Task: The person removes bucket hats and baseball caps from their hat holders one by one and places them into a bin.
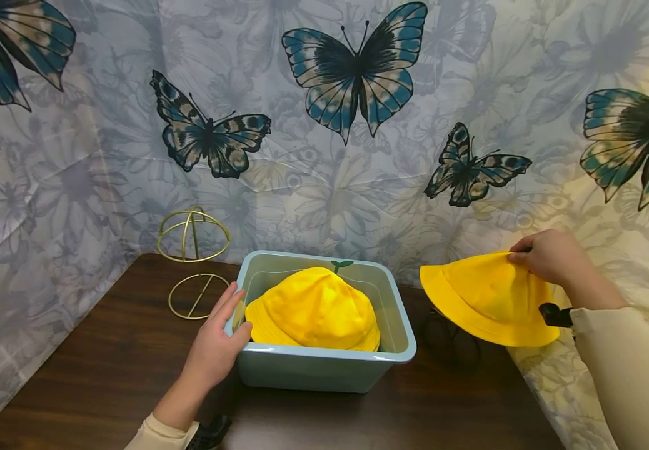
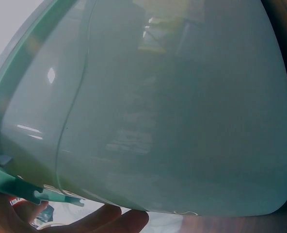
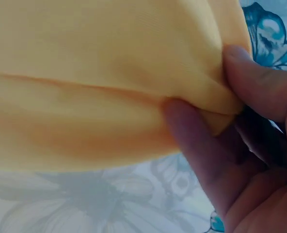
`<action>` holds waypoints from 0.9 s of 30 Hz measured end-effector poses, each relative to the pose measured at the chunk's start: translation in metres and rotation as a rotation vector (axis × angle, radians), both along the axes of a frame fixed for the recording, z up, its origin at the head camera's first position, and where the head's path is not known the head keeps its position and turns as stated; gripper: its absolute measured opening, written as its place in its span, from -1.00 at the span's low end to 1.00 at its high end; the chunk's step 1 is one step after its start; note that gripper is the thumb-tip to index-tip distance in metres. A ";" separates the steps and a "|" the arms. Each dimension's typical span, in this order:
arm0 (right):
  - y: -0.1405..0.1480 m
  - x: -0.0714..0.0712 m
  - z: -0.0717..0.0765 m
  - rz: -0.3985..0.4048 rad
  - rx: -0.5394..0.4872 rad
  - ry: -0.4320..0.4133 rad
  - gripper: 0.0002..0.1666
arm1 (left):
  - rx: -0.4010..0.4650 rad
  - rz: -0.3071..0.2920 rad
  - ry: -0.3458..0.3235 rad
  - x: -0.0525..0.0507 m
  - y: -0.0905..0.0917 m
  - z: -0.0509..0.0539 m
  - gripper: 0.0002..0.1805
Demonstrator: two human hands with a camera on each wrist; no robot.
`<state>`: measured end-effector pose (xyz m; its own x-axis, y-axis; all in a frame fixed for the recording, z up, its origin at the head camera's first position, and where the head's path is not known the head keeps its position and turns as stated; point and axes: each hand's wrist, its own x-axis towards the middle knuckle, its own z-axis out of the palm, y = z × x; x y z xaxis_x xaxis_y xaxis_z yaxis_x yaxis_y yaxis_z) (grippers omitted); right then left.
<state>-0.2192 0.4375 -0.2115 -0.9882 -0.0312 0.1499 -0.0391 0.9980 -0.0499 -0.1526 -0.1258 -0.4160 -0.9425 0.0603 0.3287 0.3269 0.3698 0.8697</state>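
My right hand [image 1: 555, 259] pinches the crown of a yellow hat [image 1: 488, 294] above the table's right side; the right wrist view shows thumb and fingers [image 3: 197, 150] on the folded yellow cloth [image 3: 85, 107]. Beneath that hat is a dark stand, mostly hidden. My left hand [image 1: 214, 350] rests on the left rim of a blue-green bin [image 1: 319, 372], its fingers fairly straight. Another yellow hat [image 1: 316, 309] lies in the bin, crown up. The left wrist view is filled by the bin's side [image 2: 172, 121], with some fingers [image 2: 109, 218] at its lower edge.
A gold wire stand [image 1: 194, 256] with a round base is at the back left of the dark wooden table [image 1: 105, 350]. Behind, a floral cloth [image 1: 336, 200] with printed butterflies covers the wall. The bin stands mid-table, between the gold stand and the raised hat.
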 end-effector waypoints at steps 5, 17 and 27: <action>0.000 0.000 -0.002 -0.006 -0.011 -0.004 -0.66 | -0.001 0.000 0.007 0.000 0.001 0.000 -0.35; 0.005 0.002 -0.012 0.037 0.012 -0.050 -0.64 | -0.004 0.000 -0.002 0.000 0.001 0.000 -0.35; 0.002 0.008 -0.016 0.055 0.037 -0.076 -0.63 | -0.014 -0.002 0.002 0.000 0.002 0.002 -0.36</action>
<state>-0.2113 0.4398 -0.2279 -0.9933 -0.0903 0.0721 -0.0918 0.9956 -0.0178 -0.1524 -0.1243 -0.4144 -0.9417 0.0669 0.3297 0.3295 0.3809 0.8639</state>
